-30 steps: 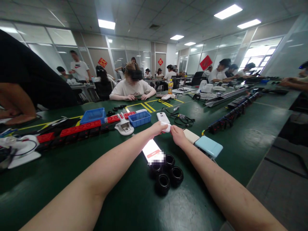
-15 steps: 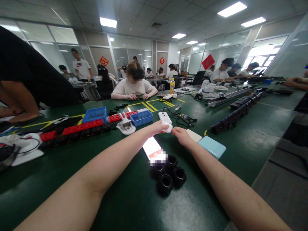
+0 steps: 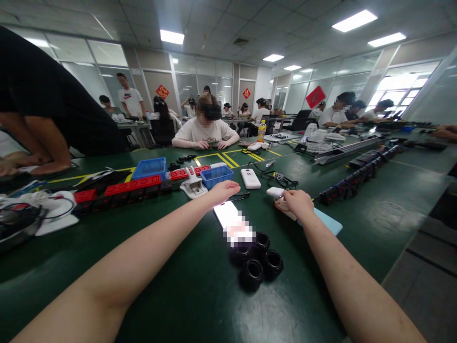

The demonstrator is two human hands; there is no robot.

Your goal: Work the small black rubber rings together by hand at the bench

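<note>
My right hand [image 3: 299, 204] grips a small white object [image 3: 275, 192] above a pale flat case [image 3: 285, 208], right of centre. Partly under my right forearm lies a light blue case [image 3: 326, 221]. My left hand [image 3: 225, 191] hovers over the table with its fingers stretched out and nothing in them. Just below it, a phone with a bright screen [image 3: 230, 216] lies flat. Several black rings [image 3: 253, 271] are grouped at the phone's near end. A white power bank [image 3: 250, 178] rests beyond the hands, between them.
Blue trays [image 3: 217, 176] and a row of red and black sockets [image 3: 133, 186] run along the left of the green table [image 3: 185, 295]. Black cables [image 3: 282, 180] lie beyond my right hand. A person [image 3: 205, 128] sits opposite; another leans in at left.
My right hand has moved right, away from my left hand, and now has the small white object. My left hand has let go of it and opened. The view has shifted slightly.
</note>
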